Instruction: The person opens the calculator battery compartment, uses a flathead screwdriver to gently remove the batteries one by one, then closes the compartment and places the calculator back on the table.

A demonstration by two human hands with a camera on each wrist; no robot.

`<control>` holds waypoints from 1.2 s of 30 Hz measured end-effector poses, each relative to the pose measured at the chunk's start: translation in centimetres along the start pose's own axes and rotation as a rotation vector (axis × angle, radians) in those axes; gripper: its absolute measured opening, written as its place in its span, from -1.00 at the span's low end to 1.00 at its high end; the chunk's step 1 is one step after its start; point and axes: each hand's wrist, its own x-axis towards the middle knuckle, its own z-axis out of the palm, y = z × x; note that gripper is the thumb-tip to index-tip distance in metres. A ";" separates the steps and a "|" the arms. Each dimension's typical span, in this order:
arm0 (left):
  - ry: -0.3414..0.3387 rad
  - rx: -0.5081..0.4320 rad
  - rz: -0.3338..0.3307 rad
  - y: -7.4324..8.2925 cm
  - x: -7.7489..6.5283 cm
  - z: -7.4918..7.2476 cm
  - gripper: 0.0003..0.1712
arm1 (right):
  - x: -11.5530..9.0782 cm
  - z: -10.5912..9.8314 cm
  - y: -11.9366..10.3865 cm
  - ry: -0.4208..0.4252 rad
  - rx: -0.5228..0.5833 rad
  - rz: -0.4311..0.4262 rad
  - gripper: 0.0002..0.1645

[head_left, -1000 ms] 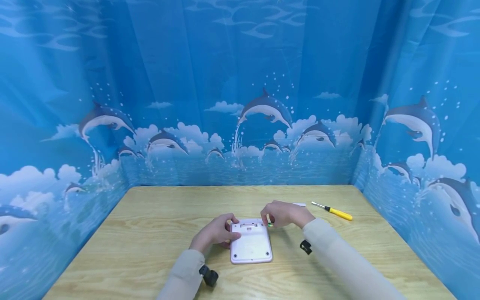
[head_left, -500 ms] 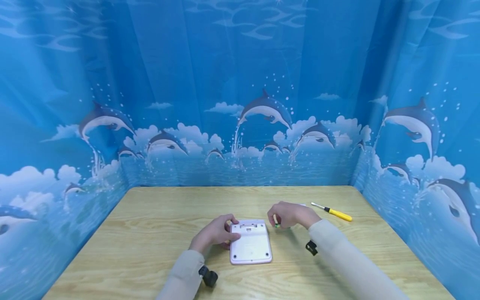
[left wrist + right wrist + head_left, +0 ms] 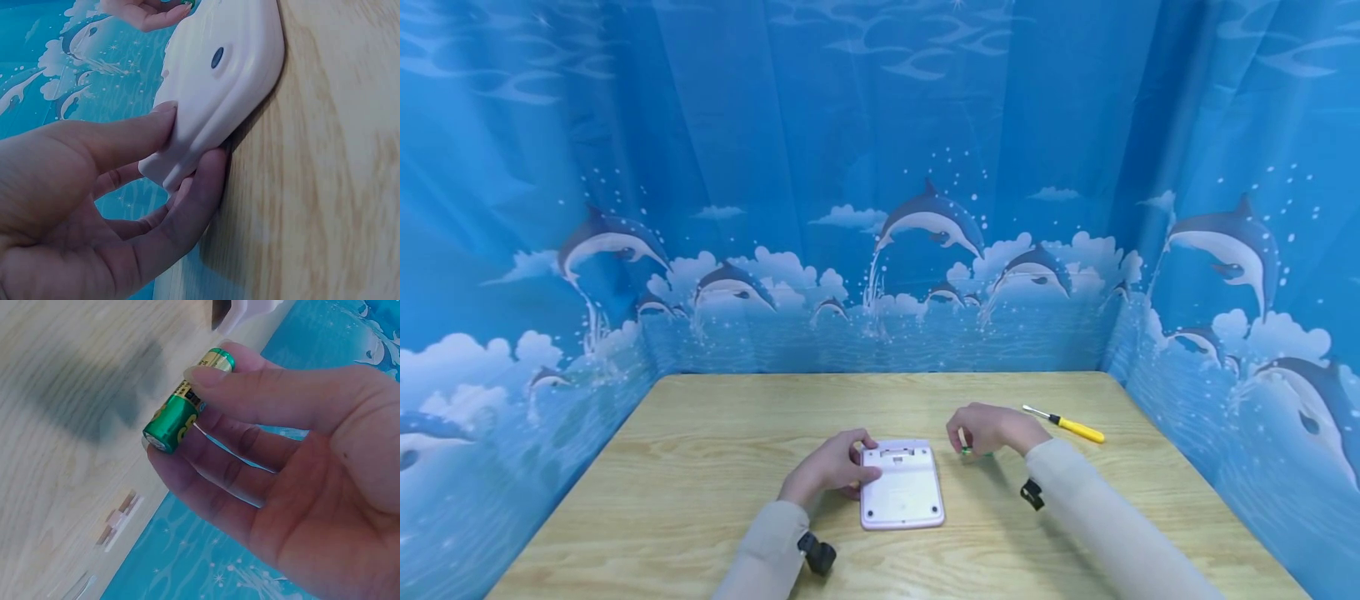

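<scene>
A pale pinkish-white calculator (image 3: 901, 492) lies back side up on the table, with dark round feet near its corners. Its uncovered battery slot (image 3: 897, 452) is at the far end. My left hand (image 3: 831, 465) grips the left edge, thumb on the back and fingers curled underneath at the table. To the right of the calculator, over the wood, my right hand (image 3: 988, 427) holds a green and gold AA-type battery (image 3: 172, 422). In the right wrist view the thumb presses on the battery's side while the fingers support it from the other side.
A small white plastic strip (image 3: 119, 522), like a battery cover, lies beyond my right hand on the wooden table (image 3: 722, 433). A yellow-handled screwdriver (image 3: 1078, 428) lies at the back right. A blue dolphin-print curtain (image 3: 820, 208) stands around the back and sides.
My right hand has moved rightward, away from the calculator's far right corner, with the battery in its fingers. The left hand and the calculator have stayed in place.
</scene>
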 end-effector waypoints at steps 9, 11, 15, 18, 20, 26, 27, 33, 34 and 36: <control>0.001 0.004 0.004 0.0 0.0 0.0 -0.63 | -0.4 -0.3 1.1 -0.014 -0.007 0.012 -0.63; 0.004 0.002 -0.002 0.1 0.0 0.0 -0.63 | -0.4 -0.3 1.3 -0.017 -0.003 0.020 -0.62; 0.008 -0.001 -0.010 0.1 -0.1 0.1 -0.63 | -0.5 -0.3 1.8 -0.015 -0.014 0.024 -0.59; 0.015 0.009 -0.016 0.1 -0.1 0.1 -0.62 | -0.6 -0.3 2.0 -0.014 -0.021 0.028 -0.57; 0.018 0.017 -0.017 0.1 -0.1 0.1 -0.62 | -0.7 -0.3 2.2 -0.015 -0.015 0.037 -0.56; 0.017 0.016 -0.022 0.2 -0.1 0.1 -0.63 | -1.0 -0.2 2.9 -0.005 0.010 0.053 -0.57; 0.016 0.014 -0.022 0.2 -0.1 0.1 -0.63 | -1.0 -0.2 3.1 -0.006 0.012 0.056 -0.57; 0.010 0.011 -0.013 0.2 -0.1 0.1 -0.63 | -1.2 -0.4 3.8 -0.006 0.026 0.065 -0.57; 0.008 0.010 -0.010 0.1 -0.1 0.1 -0.64 | -1.2 -0.4 4.0 -0.004 0.027 0.065 -0.57; 0.004 0.005 -0.005 0.1 -0.1 0.1 -0.64 | -1.3 -0.5 4.3 -0.002 0.027 0.067 -0.57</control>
